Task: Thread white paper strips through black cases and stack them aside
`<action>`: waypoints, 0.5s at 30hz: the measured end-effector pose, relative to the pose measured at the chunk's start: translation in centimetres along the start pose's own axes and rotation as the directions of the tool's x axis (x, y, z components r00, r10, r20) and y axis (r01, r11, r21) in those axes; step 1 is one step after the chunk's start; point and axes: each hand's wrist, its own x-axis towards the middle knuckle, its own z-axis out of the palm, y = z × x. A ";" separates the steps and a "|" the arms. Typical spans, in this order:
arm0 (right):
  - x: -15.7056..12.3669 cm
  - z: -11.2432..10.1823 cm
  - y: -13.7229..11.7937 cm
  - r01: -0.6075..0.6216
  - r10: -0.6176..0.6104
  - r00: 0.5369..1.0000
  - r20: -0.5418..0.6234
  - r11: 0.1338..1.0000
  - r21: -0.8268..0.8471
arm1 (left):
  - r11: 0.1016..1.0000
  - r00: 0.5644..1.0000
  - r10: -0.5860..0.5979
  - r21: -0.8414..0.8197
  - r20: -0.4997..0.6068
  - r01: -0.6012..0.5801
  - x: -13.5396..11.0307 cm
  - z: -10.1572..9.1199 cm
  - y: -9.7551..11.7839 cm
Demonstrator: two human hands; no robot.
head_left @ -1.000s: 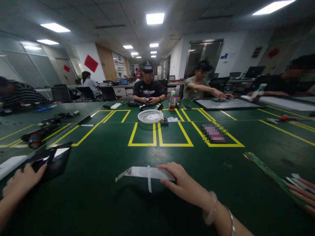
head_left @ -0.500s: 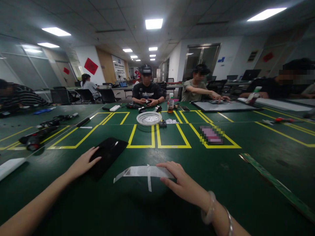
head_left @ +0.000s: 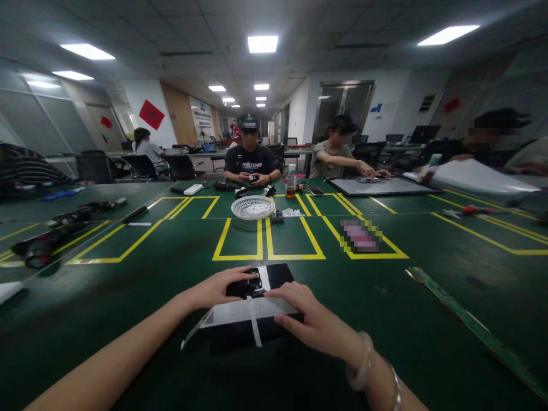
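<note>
Head cam: R hand (head_left: 306,314) pinches paper strip (head_left: 235,310) by/over black piece (head_left: 280,275); L hand (head_left: 213,289) on piece, grip can't tell; strip's L end not yet flat.

Both forearms (head_left: 141,334) are bare, and the right wears a thick milky bangle (head_left: 365,365) and a thinner silvery bangle (head_left: 397,388).

strip (head_left: 234,311) before basket (head_left: 252,208) | bottle (head_left: 291,184) behind basket | board (head_left: 464,314) right of strip
</note>
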 end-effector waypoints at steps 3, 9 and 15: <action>0.1 0.0 0.0 -0.007 0.006 1.000 0.030 1.000 0.004 | 0.997 0.998 0.056 -0.051 0.016 -0.055 0.4 0.5 0.9; 0.1 0.4 0.0 -0.016 0.017 0.996 0.086 1.000 -0.011 | 0.992 0.997 0.073 -0.099 -0.017 -0.074 0.3 0.7 1.6; 0.5 1.7 -0.5 -0.034 0.047 0.995 0.087 0.989 -0.146 | 0.967 0.998 0.038 -0.251 -0.055 -0.050 0.3 0.1 1.5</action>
